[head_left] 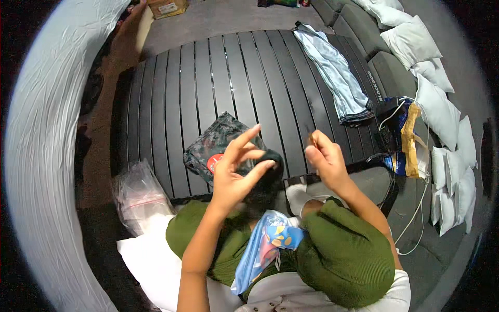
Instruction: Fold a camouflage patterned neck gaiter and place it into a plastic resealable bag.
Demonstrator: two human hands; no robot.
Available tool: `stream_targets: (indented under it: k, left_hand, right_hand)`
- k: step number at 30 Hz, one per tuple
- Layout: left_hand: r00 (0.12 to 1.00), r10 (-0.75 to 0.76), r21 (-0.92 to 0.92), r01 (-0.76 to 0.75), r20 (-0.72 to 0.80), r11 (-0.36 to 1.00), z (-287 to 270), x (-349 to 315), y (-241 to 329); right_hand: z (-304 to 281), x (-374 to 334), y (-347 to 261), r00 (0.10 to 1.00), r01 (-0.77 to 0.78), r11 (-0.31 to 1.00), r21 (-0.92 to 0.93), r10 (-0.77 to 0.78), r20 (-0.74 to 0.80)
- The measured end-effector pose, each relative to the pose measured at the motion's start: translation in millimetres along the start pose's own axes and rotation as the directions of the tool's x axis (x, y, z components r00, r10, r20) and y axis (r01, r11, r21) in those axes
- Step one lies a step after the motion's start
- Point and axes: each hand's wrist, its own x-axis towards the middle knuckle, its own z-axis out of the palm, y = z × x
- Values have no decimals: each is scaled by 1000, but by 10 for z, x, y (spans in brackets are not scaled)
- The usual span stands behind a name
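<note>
My left hand is raised over the near edge of the black slatted table. Its thumb and a finger pinch a dark, soft-looking black piece, blurred, whose kind does not show; the index finger points up. To the right, my right hand is closed, thumb against curled fingers, with a small dark thing at the fingertips too blurred to name. Under and beyond my left hand lies a folded dark camouflage-patterned fabric item bearing a round red sticker. A light blue printed cloth rests on my lap.
Folded light blue fabric with dark ends lies at the table's far right. Clear plastic bags sit left of my knee. A blue-and-yellow package, white cables and white pillows are at right, a cardboard box at far left.
</note>
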Motion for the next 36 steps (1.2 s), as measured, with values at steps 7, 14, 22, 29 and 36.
stream_targets:
  k: [7, 14, 22, 29, 36]
  left_hand:
    - [972, 212, 280, -177, -101, 944, 53, 186, 393]
    - [620, 775, 408, -744, 125, 529, 133, 767, 1400]
    - [405, 914, 519, -787, 23, 335, 133, 1264, 2514]
    - [410, 907, 504, -806, 98, 310, 125, 1272, 2831]
    - [486, 874, 589, -713, 22, 381, 112, 1084, 2824]
  right_hand:
    - [377, 114, 376, 893, -352, 888, 296, 224, 389]
    - [544, 84, 635, 904, -187, 947, 260, 63, 423]
    - [-41, 87, 706, 960, -272, 868, 416, 275, 55]
    - [-1240, 124, 1150, 982, -183, 717, 672, 161, 95]
    - [-1038, 128, 859, 884, -165, 977, 133, 87, 459]
